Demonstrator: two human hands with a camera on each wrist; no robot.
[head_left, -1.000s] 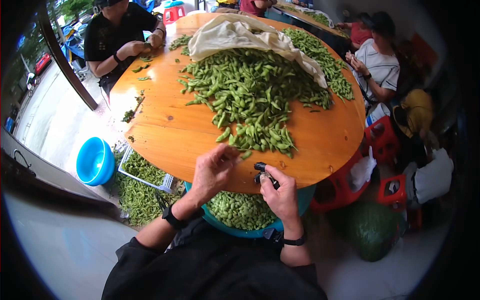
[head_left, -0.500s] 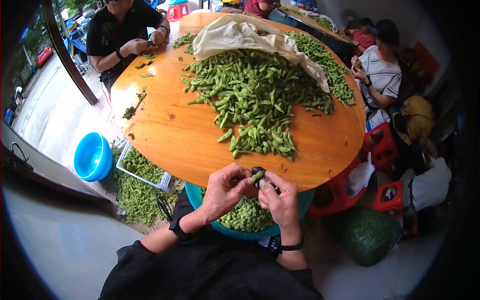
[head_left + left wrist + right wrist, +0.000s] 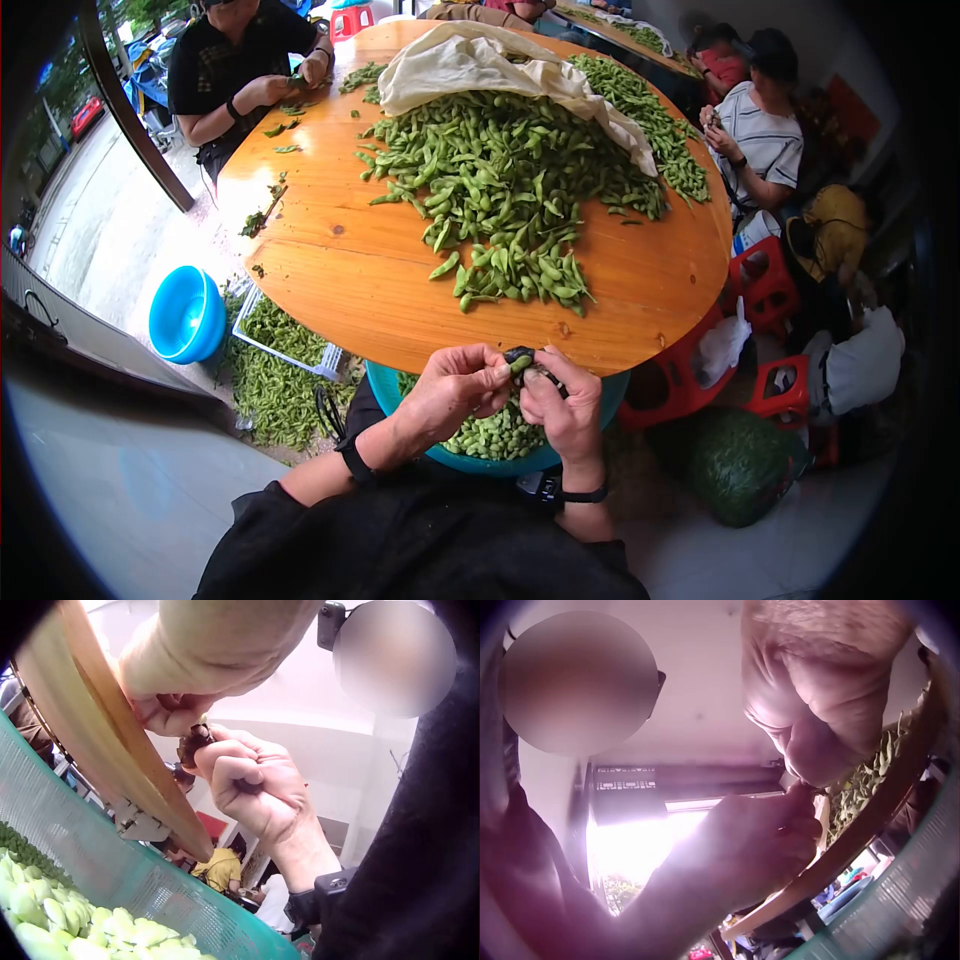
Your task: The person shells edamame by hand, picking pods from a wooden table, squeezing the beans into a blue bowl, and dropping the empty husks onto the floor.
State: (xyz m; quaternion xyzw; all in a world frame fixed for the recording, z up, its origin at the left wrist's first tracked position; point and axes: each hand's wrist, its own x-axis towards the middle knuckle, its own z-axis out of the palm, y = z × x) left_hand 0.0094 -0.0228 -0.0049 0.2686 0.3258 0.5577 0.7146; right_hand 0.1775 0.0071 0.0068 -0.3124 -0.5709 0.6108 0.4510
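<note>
Both hands meet just off the near edge of the wooden table (image 3: 420, 345), above a teal basket (image 3: 380, 385) of shelled green beans (image 3: 495, 437). My left hand (image 3: 455, 392) pinches one end of a green soybean pod (image 3: 521, 366) between thumb and fingers. My right hand (image 3: 562, 402), fingers curled, holds the pod's other side, with a small black piece (image 3: 518, 353) at its fingertips; I cannot tell whether this is a tool or a finger cover. In the left wrist view, a pale tip (image 3: 202, 718) shows between the hands. Ahead lies a heap of pods (image 3: 490, 200).
A cream cloth (image 3: 470, 65) covers the heap's back. On the floor at left are a blue basin (image 3: 187, 314) and a white crate (image 3: 290, 345) among more pods. Red stools (image 3: 765, 280) and a dark green bag (image 3: 735, 465) stand right. People sit around the table.
My left hand has come from the heap's near edge down to my right hand, bringing a pod. Over the last half second both hands stay together on it, shifting slightly.
</note>
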